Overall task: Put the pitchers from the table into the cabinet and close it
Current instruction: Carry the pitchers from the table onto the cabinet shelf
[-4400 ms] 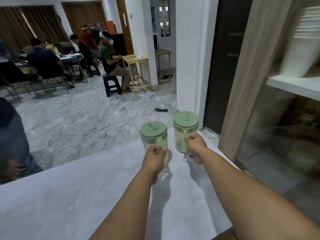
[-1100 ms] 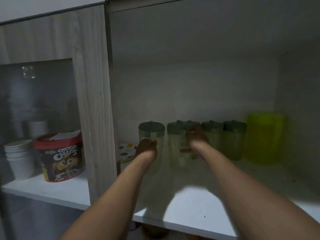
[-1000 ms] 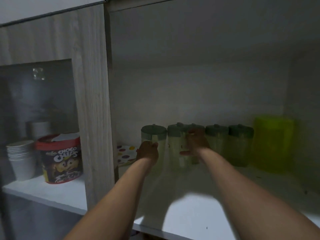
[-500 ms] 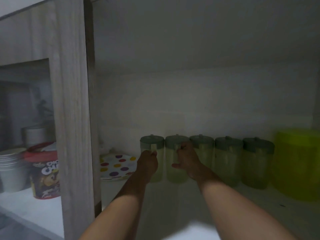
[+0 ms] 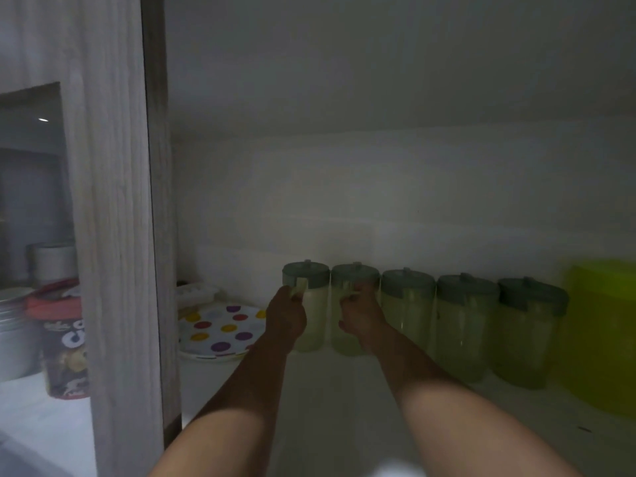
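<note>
We reach into the open cabinet (image 5: 344, 184) with both arms, and each hand has its fingers curled round a pitcher handle. Our left hand (image 5: 287, 316) grips the leftmost pitcher (image 5: 308, 304); our right hand (image 5: 358, 313) grips the second pitcher (image 5: 347, 287), which stands touching the leftmost pitcher on that pitcher's right. Both look set down on the white shelf (image 5: 327, 407), at the back near the rear wall.

Right of the second pitcher, three more pitchers (image 5: 464, 325) with the same grey-green lids continue the row, each just beside the next. Beyond the last of them stands a blurred yellow-green container (image 5: 602, 339). Left of the leftmost pitcher lies a polka-dot plate (image 5: 220, 332), near but apart from it. Further left, the wooden cabinet post (image 5: 113, 235) rises, and past it, behind glass, we see a cereal tub (image 5: 63, 342), a metal tin (image 5: 15, 335) and a white cup (image 5: 55, 263). Nothing stands between our arms and the pitchers.

Compared with half a second ago, the hands keep the same grips and the two pitchers sit in the same spot in the row; only our view has drawn closer, so the post hides more of the tub.
</note>
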